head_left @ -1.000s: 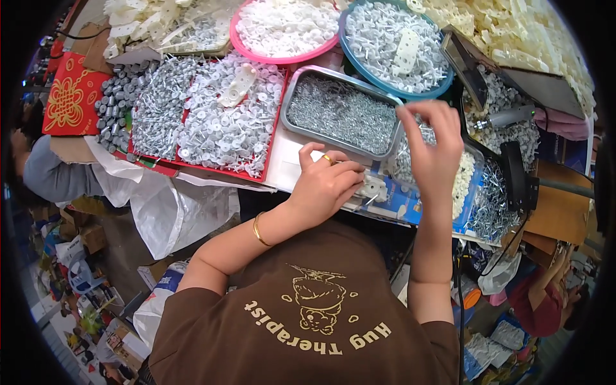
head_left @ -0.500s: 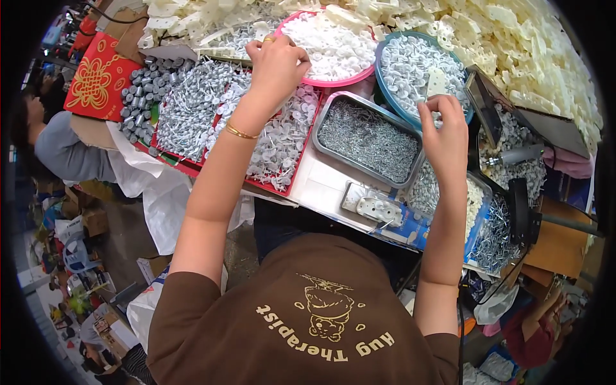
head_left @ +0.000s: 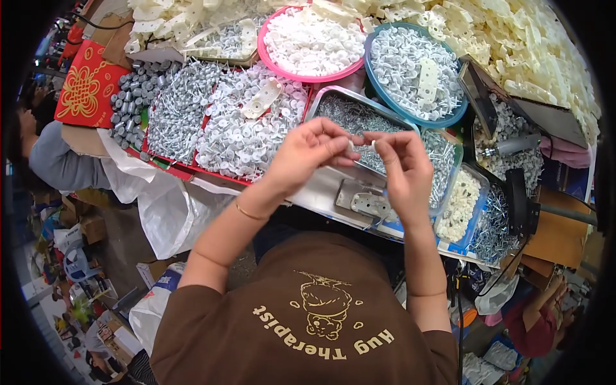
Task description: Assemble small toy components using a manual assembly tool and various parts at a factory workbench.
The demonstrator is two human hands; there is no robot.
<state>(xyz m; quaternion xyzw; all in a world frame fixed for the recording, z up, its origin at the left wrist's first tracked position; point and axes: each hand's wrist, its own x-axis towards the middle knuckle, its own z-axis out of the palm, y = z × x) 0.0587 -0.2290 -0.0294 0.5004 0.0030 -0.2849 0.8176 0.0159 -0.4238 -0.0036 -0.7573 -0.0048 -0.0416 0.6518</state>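
My left hand [head_left: 313, 151] and my right hand [head_left: 405, 168] meet above the metal tray [head_left: 315, 115] of small metal pins. Each is closed in a pinch. A small white plastic piece [head_left: 350, 146] shows at my left fingertips. Another small white piece [head_left: 374, 146] sits between my right thumb and forefinger; their exact shapes are too small to tell. Beyond them stand a pink basin [head_left: 262, 51] of white plastic pieces and a teal basin [head_left: 463, 109] of disc-headed pins. A pale perforated plate [head_left: 428, 80] lies on the pins in the teal basin.
Another perforated plate [head_left: 262, 98] lies on disc-headed pins left of the metal tray. Grey metal cylinders [head_left: 135, 96] and a red box [head_left: 85, 83] are farther left. A small block fixture [head_left: 362, 200] is at the near edge. Plastic plates [head_left: 500, 38] heap up behind.
Both hands have drawn together and nearer to me, the left from beside the pink basin, the right from the teal basin. Small white pieces now show at their fingertips.
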